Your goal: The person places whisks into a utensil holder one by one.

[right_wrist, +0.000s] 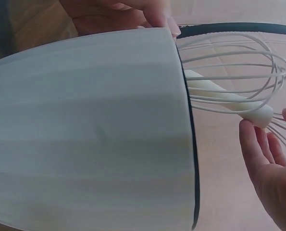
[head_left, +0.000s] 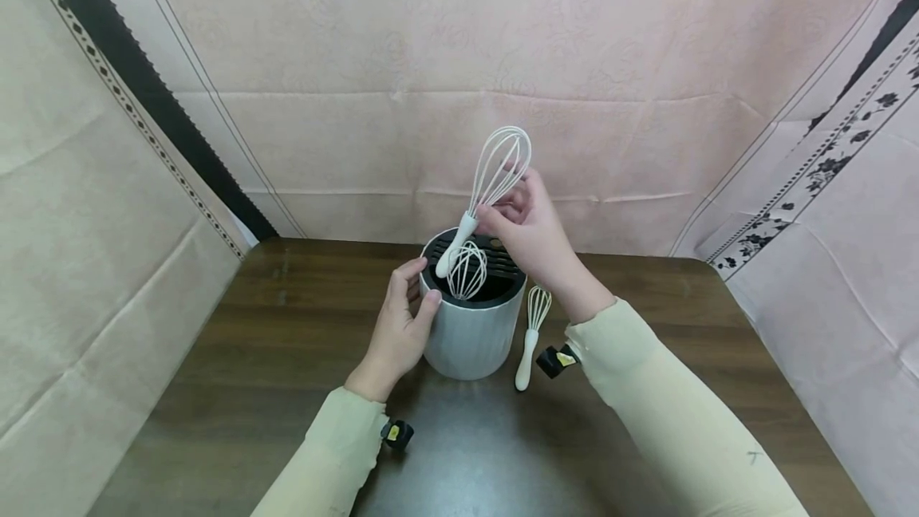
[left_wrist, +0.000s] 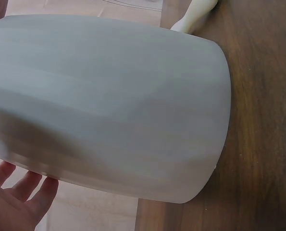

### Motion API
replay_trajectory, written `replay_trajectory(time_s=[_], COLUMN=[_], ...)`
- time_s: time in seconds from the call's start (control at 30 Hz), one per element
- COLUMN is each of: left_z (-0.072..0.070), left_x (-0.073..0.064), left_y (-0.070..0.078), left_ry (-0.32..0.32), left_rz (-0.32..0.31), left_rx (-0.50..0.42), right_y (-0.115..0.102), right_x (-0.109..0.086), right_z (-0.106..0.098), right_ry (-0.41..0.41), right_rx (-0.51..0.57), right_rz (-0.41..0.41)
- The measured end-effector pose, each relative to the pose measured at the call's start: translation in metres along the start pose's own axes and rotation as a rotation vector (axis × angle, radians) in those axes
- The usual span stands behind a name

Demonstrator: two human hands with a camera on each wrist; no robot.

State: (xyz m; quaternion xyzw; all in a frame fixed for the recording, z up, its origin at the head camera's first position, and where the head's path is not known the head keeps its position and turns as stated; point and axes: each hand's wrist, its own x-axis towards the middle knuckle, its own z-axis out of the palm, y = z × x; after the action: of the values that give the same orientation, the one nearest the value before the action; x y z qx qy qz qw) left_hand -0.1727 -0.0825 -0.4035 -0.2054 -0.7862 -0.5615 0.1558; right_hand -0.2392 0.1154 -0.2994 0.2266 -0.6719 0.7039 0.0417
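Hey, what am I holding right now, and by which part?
Your right hand pinches the largest whisk where handle meets wires; your left hand grips the pale container near its rim.

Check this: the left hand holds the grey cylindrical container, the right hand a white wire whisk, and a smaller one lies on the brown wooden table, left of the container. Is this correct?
The side is wrong: the head view shows the smaller white wire whisk lying on the brown wooden table, right of the grey cylindrical container.
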Motion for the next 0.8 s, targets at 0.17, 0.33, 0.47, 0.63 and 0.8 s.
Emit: replay_trajectory(time_s=[0.17, 0.33, 0.47, 0.63, 0.8], left_z=[0.001, 0.002, 0.006, 0.007, 0.007], left_x=[0.001, 0.001, 0.003, 0.003, 0.002], left_y=[-0.005, -0.008, -0.029, -0.042, -0.043], left_ry=[0.005, 0.005, 0.003, 0.009, 0.011], left_rz=[-0.002, -0.017, -0.018, -0.003, 0.011], left_rx=[0.009, 0.013, 0.016, 0.024, 0.029], right_y=[0.002, 0.004, 0.004, 0.006, 0.012], right_x=[-0.003, -0.005, -0.008, -0.011, -0.013], right_z=[0.0, 0.002, 0.003, 0.003, 0.003], right_ry=[-0.016, -0.035, -0.048, -0.053, -0.061], right_rx=[-0.016, -0.026, -0.06, -0.068, -0.102], right_rz=[0.023, 0.025, 0.022, 0.02, 0.03])
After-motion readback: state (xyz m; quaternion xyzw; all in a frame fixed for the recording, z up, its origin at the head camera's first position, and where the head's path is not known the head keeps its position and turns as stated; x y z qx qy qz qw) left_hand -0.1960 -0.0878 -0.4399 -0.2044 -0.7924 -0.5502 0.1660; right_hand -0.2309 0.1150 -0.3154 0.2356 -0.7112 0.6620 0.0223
